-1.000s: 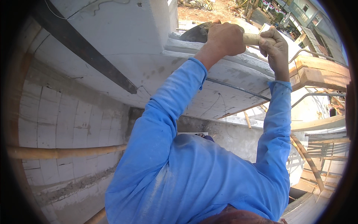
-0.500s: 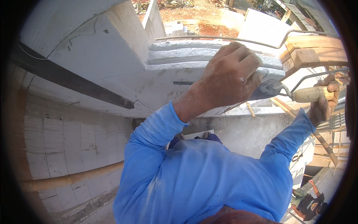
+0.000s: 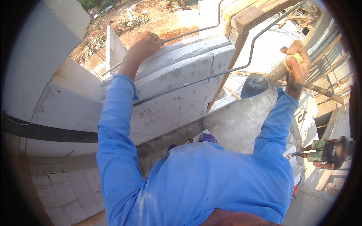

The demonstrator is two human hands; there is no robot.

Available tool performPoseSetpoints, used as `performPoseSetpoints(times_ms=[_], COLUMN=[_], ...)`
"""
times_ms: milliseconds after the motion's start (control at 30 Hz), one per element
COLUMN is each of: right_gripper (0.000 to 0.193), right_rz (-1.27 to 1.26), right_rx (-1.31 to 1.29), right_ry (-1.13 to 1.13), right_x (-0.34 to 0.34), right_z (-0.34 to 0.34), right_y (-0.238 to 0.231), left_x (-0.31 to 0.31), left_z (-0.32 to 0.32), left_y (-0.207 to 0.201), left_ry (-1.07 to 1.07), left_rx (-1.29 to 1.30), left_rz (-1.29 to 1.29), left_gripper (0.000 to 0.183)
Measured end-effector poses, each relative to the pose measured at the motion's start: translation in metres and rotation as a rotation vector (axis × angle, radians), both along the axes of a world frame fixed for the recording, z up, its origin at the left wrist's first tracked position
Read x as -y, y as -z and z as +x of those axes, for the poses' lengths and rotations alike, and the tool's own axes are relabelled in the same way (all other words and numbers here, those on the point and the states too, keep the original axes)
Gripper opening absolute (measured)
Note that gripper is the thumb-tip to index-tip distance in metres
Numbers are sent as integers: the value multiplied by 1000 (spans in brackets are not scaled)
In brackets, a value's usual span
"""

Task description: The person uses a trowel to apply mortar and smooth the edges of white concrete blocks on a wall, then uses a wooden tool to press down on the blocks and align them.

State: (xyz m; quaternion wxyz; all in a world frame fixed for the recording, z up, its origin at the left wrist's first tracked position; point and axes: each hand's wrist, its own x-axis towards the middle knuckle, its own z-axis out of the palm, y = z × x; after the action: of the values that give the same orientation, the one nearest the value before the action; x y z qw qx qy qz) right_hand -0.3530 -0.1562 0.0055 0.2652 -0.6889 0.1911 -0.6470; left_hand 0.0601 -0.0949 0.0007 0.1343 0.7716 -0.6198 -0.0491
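Seen from above, a person in a blue long-sleeved shirt works at a wall of pale blocks. On the left, the left hand (image 3: 145, 44) clasps the top edge of the white block (image 3: 177, 77), which looks heavy, stiff and rough, best held by its edges. A bent steel rod (image 3: 241, 62) crosses it. On the right, the right hand (image 3: 298, 64) has its grip clenched around the wooden handle of a trowel (image 3: 260, 81), whose dark blade looks rigid and light.
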Motion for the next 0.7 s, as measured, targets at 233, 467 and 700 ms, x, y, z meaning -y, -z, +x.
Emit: performPoseSetpoints(times_ms=[233, 467, 700], right_gripper=[24, 16, 17], right_rz=[-45, -756, -439], right_rx=[-629, -1309, -1483], right_ry=[495, 654, 689], right_x=[6, 102, 80], right_z=[54, 119, 140], right_y=[-68, -54, -64], left_x=[-13, -20, -31], left_z=[8, -26, -32], left_y=[17, 18, 11], left_ry=[83, 100, 5], left_rx=[32, 203, 175], left_rz=[-210, -172, -143], left_gripper=[36, 33, 28])
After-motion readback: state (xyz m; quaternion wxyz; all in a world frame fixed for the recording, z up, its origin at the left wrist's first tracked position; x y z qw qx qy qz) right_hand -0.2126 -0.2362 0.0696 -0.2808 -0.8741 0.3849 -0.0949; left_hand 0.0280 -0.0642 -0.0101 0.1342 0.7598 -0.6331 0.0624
